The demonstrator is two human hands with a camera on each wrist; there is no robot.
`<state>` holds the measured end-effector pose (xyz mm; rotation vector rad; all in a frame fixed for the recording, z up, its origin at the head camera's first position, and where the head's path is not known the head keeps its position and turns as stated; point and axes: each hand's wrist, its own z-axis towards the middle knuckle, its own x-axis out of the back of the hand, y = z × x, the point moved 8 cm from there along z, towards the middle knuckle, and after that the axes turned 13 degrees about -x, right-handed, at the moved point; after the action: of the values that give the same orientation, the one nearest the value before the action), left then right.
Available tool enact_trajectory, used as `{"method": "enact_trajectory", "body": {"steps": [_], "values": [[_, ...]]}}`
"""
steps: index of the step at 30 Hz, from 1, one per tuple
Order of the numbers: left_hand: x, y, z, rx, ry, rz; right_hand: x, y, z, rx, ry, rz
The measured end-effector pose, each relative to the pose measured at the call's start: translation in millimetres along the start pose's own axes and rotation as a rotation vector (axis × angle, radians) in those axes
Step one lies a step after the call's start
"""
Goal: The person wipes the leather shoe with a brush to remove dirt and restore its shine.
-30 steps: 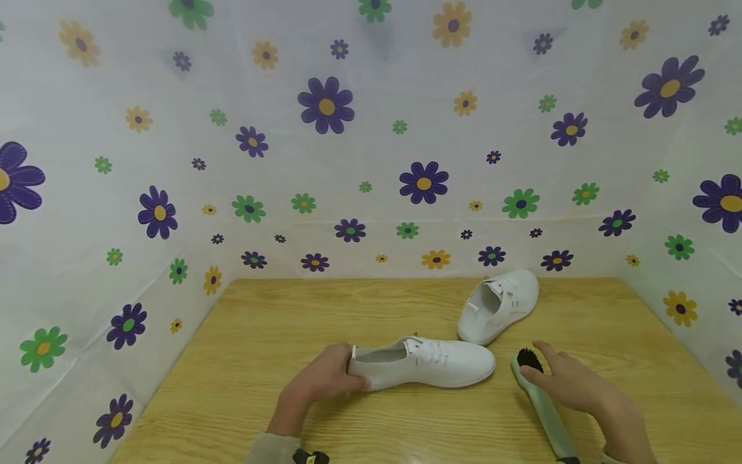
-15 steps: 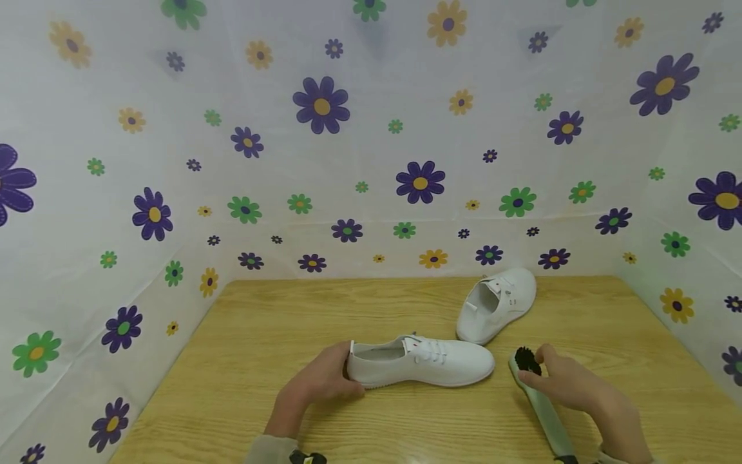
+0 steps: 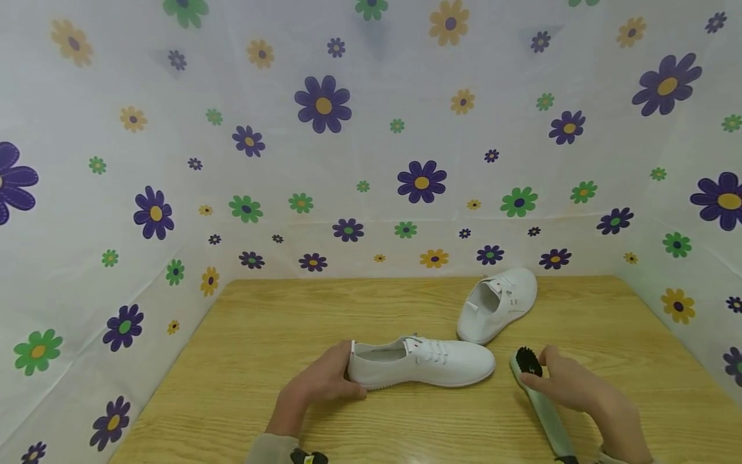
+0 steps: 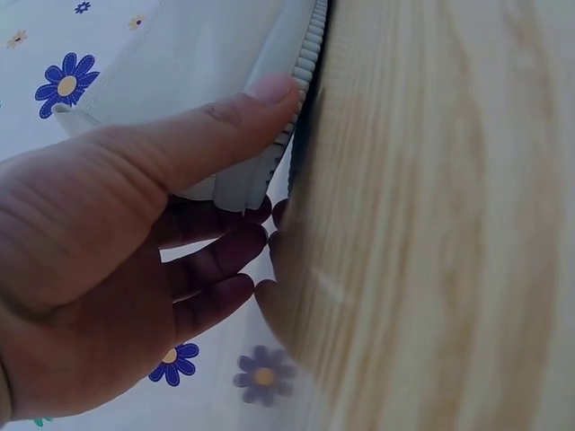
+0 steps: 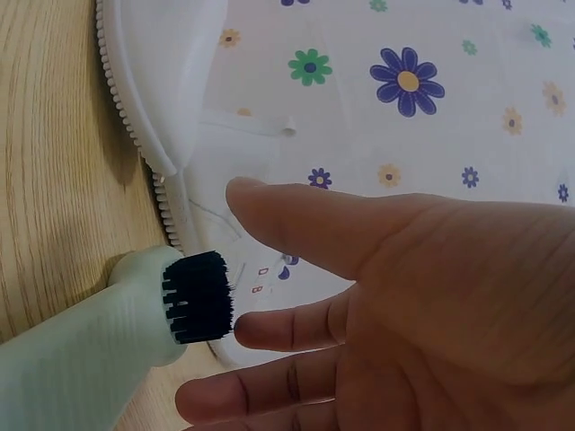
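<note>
A white lace-up shoe [image 3: 455,366] sits upright on the wooden table, its toe pointing right. My left hand [image 3: 323,379] grips its heel; in the left wrist view the thumb presses along the sole's ridged edge while the fingers curl behind the heel. To the right lies a pale green brush [image 3: 547,415], its black bristles [image 5: 199,298] facing up. My right hand [image 3: 570,381] hovers beside the brush head, thumb and fingers spread loosely. In the right wrist view a gap separates the fingertips from the bristles, and nothing is held.
A second white shoe [image 3: 520,288] stands farther back, angled, its heel close to the first shoe's toe. The wooden table [image 3: 278,309] is bounded at the back and both sides by a flower-printed white sheet [image 3: 377,154].
The right hand's fingers have drawn in slightly near the brush head. The left hand stays at the shoe's heel, and shoes and brush keep their places.
</note>
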<state>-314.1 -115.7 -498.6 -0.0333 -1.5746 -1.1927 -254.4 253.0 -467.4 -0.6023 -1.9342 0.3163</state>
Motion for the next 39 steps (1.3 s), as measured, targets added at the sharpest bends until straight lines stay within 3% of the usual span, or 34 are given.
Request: {"method": "enact_trajectory", "body": {"steps": [12, 18, 23, 29, 39], "values": [[2.0, -6.4, -7.3, 0.059, -0.047, -0.002, -5.2, 4.5, -0.5, -0.067, -0.04, 0.055], [0.7, -4.5, -4.8, -0.008, -0.063, -0.126, -4.9, 7.2, 0.7, -0.078, -0.038, 0.06], [-0.2, -9.8, -6.5, 0.039, -0.064, -0.209, -6.7, 10.8, 1.8, -0.1, -0.036, 0.066], [-1.2, -16.5, -9.7, 0.093, -0.06, -0.239, -8.9, 13.8, 3.1, -0.099, -0.037, 0.069], [-4.4, -19.2, -8.7, 0.077, -0.079, -0.281, -8.4, 18.3, 4.7, -0.112, -0.038, 0.037]]}}
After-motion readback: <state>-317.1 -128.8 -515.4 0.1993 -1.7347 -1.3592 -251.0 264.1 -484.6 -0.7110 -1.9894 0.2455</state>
